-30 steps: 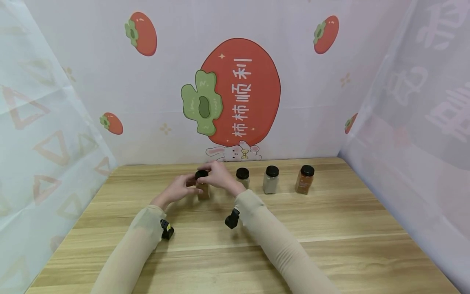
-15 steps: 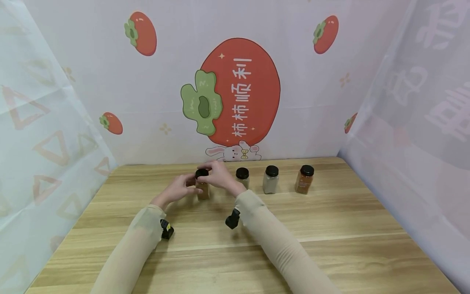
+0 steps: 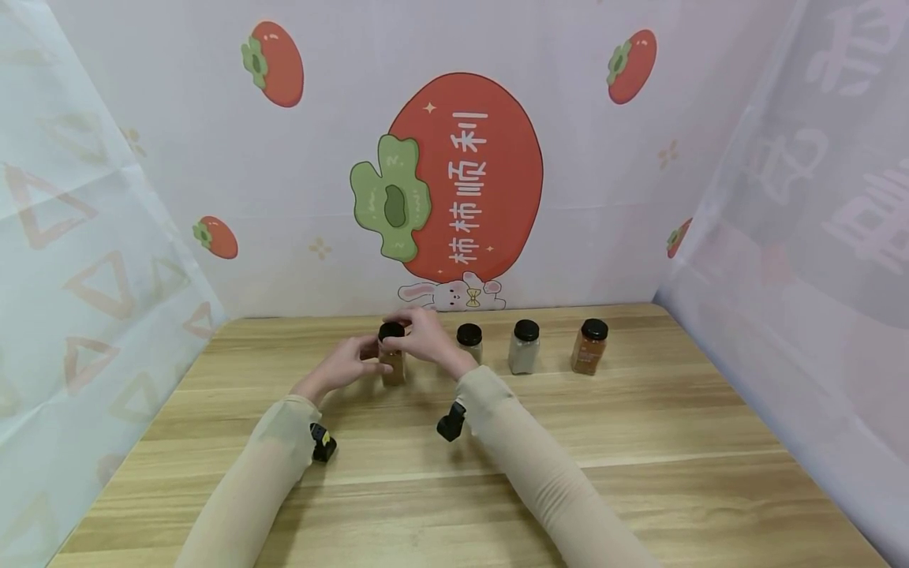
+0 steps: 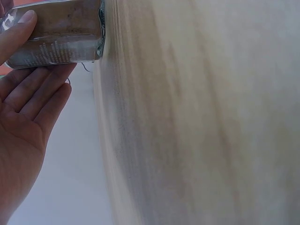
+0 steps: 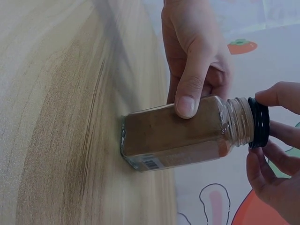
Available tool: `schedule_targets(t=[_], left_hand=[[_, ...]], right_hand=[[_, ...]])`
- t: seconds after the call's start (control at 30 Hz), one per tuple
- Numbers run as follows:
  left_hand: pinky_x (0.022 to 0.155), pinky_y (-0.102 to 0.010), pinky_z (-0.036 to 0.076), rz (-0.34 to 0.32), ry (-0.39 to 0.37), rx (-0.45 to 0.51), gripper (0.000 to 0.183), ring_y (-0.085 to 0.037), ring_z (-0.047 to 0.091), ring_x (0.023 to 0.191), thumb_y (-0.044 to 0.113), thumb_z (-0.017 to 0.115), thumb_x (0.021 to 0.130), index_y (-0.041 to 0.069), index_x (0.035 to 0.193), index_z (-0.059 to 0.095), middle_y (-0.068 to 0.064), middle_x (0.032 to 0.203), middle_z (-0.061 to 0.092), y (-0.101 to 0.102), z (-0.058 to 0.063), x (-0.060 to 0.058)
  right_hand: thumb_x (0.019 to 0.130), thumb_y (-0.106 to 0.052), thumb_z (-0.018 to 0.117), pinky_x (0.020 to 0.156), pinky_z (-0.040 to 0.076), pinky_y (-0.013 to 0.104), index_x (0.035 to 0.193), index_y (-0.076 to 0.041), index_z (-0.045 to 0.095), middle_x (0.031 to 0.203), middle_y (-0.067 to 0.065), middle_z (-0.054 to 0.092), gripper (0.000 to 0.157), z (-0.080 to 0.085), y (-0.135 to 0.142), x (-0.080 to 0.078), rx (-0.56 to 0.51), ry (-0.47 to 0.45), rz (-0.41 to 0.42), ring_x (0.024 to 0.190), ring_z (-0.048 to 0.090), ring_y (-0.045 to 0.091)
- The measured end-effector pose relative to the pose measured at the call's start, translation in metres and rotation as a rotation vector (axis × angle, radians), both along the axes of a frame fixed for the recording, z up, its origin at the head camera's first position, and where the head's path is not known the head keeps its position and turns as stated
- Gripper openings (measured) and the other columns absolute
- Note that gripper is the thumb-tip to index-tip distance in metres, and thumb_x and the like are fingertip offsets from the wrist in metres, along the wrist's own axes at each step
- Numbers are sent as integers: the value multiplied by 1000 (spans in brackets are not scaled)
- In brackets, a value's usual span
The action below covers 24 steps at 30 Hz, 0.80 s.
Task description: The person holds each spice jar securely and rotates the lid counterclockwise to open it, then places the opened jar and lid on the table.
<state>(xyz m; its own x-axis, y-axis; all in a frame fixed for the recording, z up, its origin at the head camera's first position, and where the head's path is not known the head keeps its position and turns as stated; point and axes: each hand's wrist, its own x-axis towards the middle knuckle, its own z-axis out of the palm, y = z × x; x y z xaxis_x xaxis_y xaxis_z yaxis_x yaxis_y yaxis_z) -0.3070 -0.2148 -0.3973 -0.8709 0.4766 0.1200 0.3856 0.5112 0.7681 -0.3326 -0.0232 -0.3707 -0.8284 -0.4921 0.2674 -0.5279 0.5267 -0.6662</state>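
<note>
A square glass jar of brown powder (image 5: 173,133) stands upright on the wooden table. My left hand (image 3: 343,364) grips its body from the left, thumb across the near face. Above it, my right hand (image 3: 424,341) pinches the black screw lid (image 5: 260,123) between thumb and fingertips. In the right wrist view the bare glass threads of the neck show, with the lid at the very top of them. Only the jar's lower body and the left thumb and fingers appear in the left wrist view, where the lid is out of frame.
To the right stand a lidded jar (image 3: 470,355) partly behind my right wrist, a jar of pale powder (image 3: 524,355) and a jar of orange-brown powder (image 3: 589,355), all black-capped. A printed cloth backdrop (image 3: 319,173) rises along the table's back edge.
My right hand has risen slightly, bringing the black lid up along the jar's neck. The left hand and the jar stay in place.
</note>
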Motion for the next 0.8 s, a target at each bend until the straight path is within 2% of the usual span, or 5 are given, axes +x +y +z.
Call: schedule_targets(t=[0.13, 0.5, 0.8], left_hand=[[99, -50, 44, 1, -3, 5, 46, -31, 59, 114, 16, 72, 84, 4, 126, 57, -15, 121, 64, 0, -1, -1], [99, -53, 42, -9, 4, 8, 48, -33, 59, 113, 14, 71, 85, 5, 129, 56, -16, 120, 63, 1, -1, 0], [99, -51, 43, -6, 6, -2, 41, -32, 59, 114, 14, 71, 85, 6, 122, 59, -15, 119, 64, 1, 0, 0]], right_hand=[[83, -26, 72, 85, 50, 27, 120, -13, 65, 113, 2, 67, 39, 1, 1, 0, -7, 0, 5, 105, 60, 17], [83, -29, 73, 84, 51, 27, 118, -11, 65, 107, 1, 68, 40, 2, 7, 3, -18, 35, -1, 101, 63, 17], [82, -31, 74, 80, 53, 24, 117, -10, 65, 106, 2, 67, 41, 3, 13, 7, -39, 48, -5, 97, 64, 15]])
